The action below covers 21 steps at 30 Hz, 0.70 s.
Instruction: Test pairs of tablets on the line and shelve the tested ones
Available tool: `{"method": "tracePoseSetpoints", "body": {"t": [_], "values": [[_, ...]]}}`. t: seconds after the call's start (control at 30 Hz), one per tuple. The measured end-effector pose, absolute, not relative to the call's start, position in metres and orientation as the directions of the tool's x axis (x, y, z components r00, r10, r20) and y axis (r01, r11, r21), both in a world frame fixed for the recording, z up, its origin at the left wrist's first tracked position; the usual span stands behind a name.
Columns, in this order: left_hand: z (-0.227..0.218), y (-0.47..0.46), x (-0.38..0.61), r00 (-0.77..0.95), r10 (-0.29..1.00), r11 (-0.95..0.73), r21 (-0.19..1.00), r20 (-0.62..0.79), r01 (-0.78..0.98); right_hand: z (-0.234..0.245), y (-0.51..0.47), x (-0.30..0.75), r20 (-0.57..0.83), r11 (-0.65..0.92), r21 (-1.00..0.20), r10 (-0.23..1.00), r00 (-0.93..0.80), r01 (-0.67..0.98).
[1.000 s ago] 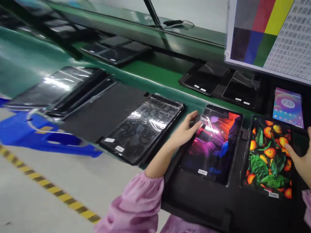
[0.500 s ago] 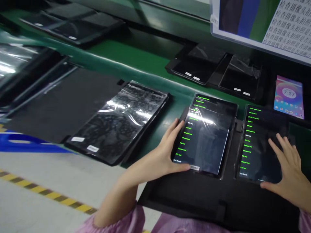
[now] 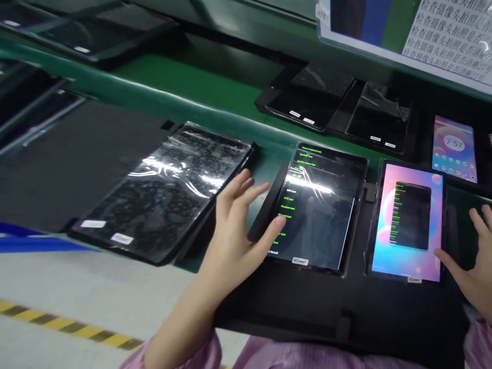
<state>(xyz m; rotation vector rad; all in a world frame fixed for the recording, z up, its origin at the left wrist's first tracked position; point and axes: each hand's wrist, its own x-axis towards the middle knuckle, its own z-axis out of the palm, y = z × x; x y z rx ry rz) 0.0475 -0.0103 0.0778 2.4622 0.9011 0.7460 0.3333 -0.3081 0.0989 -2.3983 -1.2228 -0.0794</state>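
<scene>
Two lit tablets lie side by side on a black tray (image 3: 307, 307) in front of me. Green and white lines of test text run down the left tablet (image 3: 326, 215). My left hand (image 3: 242, 225) is at its left edge, fingers spread, the thumb over the lower left of the screen. The right tablet (image 3: 434, 215) shows a pink and blue background with a shrunken dark text window. Beside its right edge is my right hand (image 3: 476, 261), fingers apart, the thumb at the screen's lower right edge. Neither hand holds anything.
A film-covered tablet (image 3: 172, 189) lies on a dark tray (image 3: 96, 159) to the left. Behind, a raised green ledge (image 3: 215, 77) carries more dark tablets (image 3: 311, 97). A lit phone (image 3: 454, 148) stands back right, under a printed sheet (image 3: 442, 41).
The right tablet's text list has shrunk into a small window over a colourful background. My right hand has moved right off its screen. My left hand has shifted left, its fingers lifting from the left tablet's edge.
</scene>
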Motion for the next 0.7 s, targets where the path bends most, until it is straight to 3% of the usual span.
{"method": "tracePoseSetpoints", "body": {"t": [0.3,0.47,0.7], "values": [[0.063,-0.026,0.044,0.913,0.260,-0.922,0.361,0.314,0.139,0.081,-0.342,0.337,0.014,-0.600,-0.408,0.749,0.662,0.688],[0.061,-0.034,0.045,0.942,0.179,-0.936,0.343,0.283,0.075,0.074,-0.343,0.341,0.052,-0.588,-0.381,0.757,0.652,0.713],[0.062,-0.044,0.050,0.976,0.080,-0.942,0.337,0.201,0.007,0.075,-0.347,0.345,0.114,-0.584,-0.433,0.721,0.684,0.687]]}}
